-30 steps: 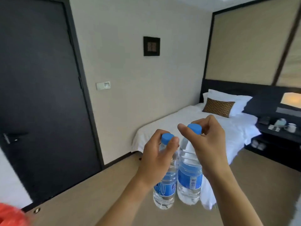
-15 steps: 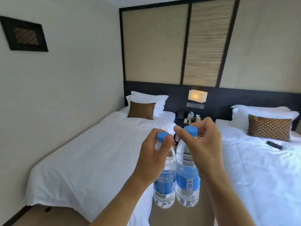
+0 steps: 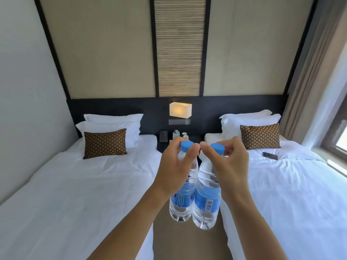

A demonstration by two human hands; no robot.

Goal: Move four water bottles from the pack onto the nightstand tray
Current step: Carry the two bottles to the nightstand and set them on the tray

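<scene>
Left hand [image 3: 176,169] and right hand [image 3: 230,166] each pinched closed on the cap of a hanging left bottle [image 3: 183,201] and right bottle [image 3: 206,203], long axes vertical, touching; nightstand [image 3: 163,145] lay straight ahead between the beds, roughly equidistant from both; tray indiscernible.

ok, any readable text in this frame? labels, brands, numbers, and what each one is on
No text can be read.
Blue label of the clear plastic water bottle in the left hand: white marks, too blurred to read.
Blue label of the clear plastic water bottle in the right hand: a barcode, digits too small.
Dark nightstand items: too small.
</scene>
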